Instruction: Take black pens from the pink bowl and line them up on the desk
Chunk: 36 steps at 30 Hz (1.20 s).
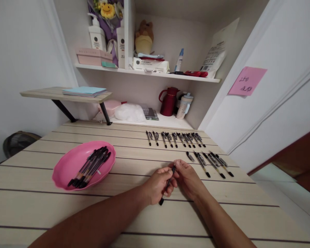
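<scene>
My left hand (158, 184) and my right hand (187, 177) meet over the middle of the wooden table (28, 203). Both are closed on one black pen (167, 185), which slants from the right fingertips down through the left fist. To the right lie pens with their caps set beside them (209, 162). Farther back runs a row of several pens and caps (174, 138). At the left, a pink bowl (67, 168) holds a bundle of several black pens (91, 165).
A small raised shelf (54, 93) with a blue book stands at the back left. Wall shelves behind hold bottles, boxes, a red jug (169, 100) and a cup. A pink sticky note (246, 81) hangs on the right wall.
</scene>
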Each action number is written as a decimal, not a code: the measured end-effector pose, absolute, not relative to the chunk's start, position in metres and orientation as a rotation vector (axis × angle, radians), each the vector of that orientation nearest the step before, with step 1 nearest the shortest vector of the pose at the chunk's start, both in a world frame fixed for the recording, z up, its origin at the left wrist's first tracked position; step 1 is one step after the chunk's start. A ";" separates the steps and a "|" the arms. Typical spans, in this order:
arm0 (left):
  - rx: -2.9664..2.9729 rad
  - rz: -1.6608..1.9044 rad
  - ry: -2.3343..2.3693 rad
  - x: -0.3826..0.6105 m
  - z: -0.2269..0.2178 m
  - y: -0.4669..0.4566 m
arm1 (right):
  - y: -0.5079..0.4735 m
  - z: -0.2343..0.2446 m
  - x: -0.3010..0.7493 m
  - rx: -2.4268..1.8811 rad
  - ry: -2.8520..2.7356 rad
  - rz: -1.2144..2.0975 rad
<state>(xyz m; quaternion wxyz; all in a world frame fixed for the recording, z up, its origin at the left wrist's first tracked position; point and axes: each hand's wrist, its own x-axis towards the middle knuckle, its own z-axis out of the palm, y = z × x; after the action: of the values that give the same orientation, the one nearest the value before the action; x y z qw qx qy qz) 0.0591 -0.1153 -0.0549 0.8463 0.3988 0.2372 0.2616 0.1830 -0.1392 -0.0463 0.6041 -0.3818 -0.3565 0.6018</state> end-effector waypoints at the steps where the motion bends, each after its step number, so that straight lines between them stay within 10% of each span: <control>1: 0.845 0.548 0.497 0.059 -0.055 -0.115 | -0.139 -0.047 0.183 -0.894 -0.839 1.387; 15: 0.887 0.452 0.480 0.057 -0.055 -0.114 | -0.127 -0.048 0.216 -0.852 -0.619 1.127; 36: 0.895 0.447 0.524 0.055 -0.050 -0.114 | -0.130 -0.053 0.279 -2.436 -1.531 -0.181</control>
<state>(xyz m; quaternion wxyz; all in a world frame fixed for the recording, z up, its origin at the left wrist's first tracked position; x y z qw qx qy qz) 0.0553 -0.1136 -0.0496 0.8449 0.4240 0.2481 0.2118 0.2789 -0.1302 -0.0534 0.1290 -0.8379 -0.5267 -0.0623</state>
